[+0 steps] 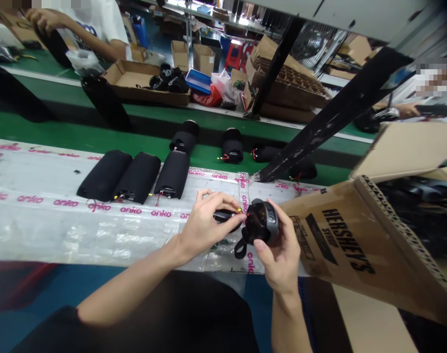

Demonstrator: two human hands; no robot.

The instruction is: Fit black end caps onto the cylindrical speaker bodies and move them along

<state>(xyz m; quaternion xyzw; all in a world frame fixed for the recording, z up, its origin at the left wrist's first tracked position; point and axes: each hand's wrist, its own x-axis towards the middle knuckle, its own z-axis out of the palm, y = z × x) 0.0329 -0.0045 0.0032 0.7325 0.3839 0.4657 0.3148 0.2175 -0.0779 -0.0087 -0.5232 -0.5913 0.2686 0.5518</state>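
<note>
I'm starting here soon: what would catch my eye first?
The left hand and right hand hold a round black-and-grey plastic part at centre. Left of them, black fabric-covered cylinders lie in a row on pink-printed clear plastic sheeting; at right stands a brown cardboard box printed HERSHEY'S.

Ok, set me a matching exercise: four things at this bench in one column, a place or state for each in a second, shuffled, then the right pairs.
Things:
1. Left hand
2. Right hand
3. Brown cardboard box printed HERSHEY'S
4. Three black fabric-covered cylinders

Places or states:
A. Holding a round black-and-grey unit
B. Lying on clear plastic sheeting printed in pink
C. Pinching a small black piece
D. To the right of both hands

Pairs: 1-C, 2-A, 3-D, 4-B
</note>
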